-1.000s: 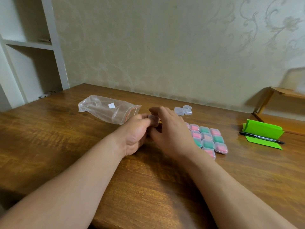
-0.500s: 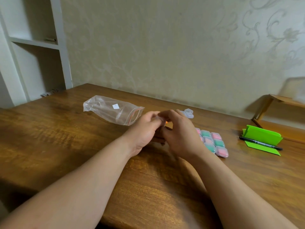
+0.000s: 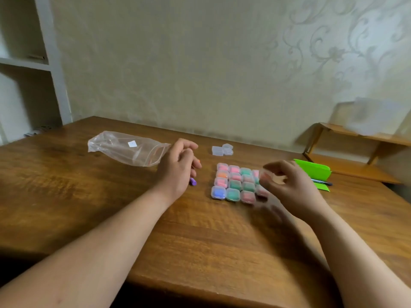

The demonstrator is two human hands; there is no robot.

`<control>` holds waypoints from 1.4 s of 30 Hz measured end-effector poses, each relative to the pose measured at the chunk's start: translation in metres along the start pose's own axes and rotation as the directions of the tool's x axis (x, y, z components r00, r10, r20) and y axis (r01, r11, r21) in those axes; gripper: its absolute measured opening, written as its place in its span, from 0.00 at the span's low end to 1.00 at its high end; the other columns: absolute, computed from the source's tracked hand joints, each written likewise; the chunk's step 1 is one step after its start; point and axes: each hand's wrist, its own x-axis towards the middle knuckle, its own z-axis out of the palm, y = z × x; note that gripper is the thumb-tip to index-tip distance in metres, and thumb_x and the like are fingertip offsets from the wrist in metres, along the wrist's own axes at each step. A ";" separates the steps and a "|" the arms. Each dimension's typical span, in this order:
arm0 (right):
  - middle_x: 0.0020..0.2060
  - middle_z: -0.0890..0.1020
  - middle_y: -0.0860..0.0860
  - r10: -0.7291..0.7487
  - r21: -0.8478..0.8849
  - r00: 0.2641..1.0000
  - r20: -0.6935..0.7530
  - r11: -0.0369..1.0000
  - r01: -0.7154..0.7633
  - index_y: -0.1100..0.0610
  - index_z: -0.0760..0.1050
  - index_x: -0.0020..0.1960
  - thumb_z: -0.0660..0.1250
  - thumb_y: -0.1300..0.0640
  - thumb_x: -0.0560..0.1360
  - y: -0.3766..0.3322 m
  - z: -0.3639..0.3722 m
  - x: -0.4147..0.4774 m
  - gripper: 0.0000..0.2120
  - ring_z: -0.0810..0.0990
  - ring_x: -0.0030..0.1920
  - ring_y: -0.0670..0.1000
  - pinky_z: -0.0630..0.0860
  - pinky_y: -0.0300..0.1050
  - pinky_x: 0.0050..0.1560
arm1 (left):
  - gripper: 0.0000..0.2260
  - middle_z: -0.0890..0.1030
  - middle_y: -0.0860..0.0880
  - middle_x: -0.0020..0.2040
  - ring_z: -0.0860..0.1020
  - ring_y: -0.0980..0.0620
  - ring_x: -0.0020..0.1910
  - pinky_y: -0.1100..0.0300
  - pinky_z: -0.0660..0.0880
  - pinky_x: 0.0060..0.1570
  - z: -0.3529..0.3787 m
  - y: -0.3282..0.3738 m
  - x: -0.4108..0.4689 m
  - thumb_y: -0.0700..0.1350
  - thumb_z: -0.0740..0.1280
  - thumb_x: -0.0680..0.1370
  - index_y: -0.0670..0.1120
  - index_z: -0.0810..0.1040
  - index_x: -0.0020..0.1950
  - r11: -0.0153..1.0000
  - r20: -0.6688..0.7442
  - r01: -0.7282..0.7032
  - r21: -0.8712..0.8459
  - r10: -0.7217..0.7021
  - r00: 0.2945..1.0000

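Over grid [image 3: 233, 194] right edge, R hand [image 3: 293, 185] pinches small clear box [image 3: 265, 177]; next: lower it flush w/ row. L hand [image 3: 178, 170] curled by purple plug [image 3: 193, 181], grip unclear.

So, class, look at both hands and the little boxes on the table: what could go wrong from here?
1. The right hand pinches a small clear plastic box at the edge of the grid of clear boxes with coloured fillings; setting it down could knock neighbours out of line.
2. The left hand curls loosely round a small purple piece; it might slip out and roll across the wooden table.
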 end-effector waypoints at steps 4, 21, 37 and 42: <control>0.50 0.83 0.42 0.028 0.050 0.993 0.114 0.998 -0.034 0.45 0.82 0.57 0.78 0.46 0.76 0.010 -0.006 -0.017 0.12 0.81 0.52 0.42 0.77 0.44 0.53 | 0.10 0.84 0.47 0.44 0.82 0.50 0.41 0.54 0.81 0.41 0.024 0.014 -0.011 0.47 0.57 0.89 0.51 0.78 0.62 0.995 0.022 -0.056 0.079 0.054 0.998; 0.54 0.77 0.39 0.072 -0.030 0.945 0.319 0.997 -0.066 0.39 0.79 0.57 0.78 0.41 0.74 0.004 -0.010 -0.024 0.15 0.78 0.56 0.41 0.77 0.40 0.55 | 0.08 0.82 0.48 0.40 0.82 0.48 0.38 0.44 0.83 0.42 0.016 0.004 -0.018 0.45 0.59 0.88 0.53 0.77 0.57 0.994 -0.090 -0.057 0.094 0.066 0.994; 0.59 0.82 0.48 0.040 -0.093 0.991 0.129 0.995 -0.028 0.49 0.76 0.70 0.67 0.50 0.83 -0.032 0.037 0.117 0.16 0.81 0.57 0.49 0.78 0.47 0.58 | 0.12 0.84 0.47 0.44 0.80 0.52 0.39 0.56 0.75 0.39 0.010 0.014 0.090 0.47 0.58 0.89 0.49 0.81 0.54 0.999 -0.161 -0.006 -0.050 -0.003 0.987; 0.66 0.82 0.54 0.176 -0.100 0.959 0.223 0.982 -0.158 0.48 0.73 0.75 0.64 0.60 0.84 -0.006 0.081 0.189 0.21 0.82 0.61 0.54 0.80 0.52 0.64 | 0.12 0.83 0.49 0.46 0.80 0.53 0.40 0.61 0.76 0.38 0.013 -0.005 0.103 0.46 0.58 0.89 0.50 0.80 0.55 0.998 -0.176 -0.055 0.016 0.057 0.983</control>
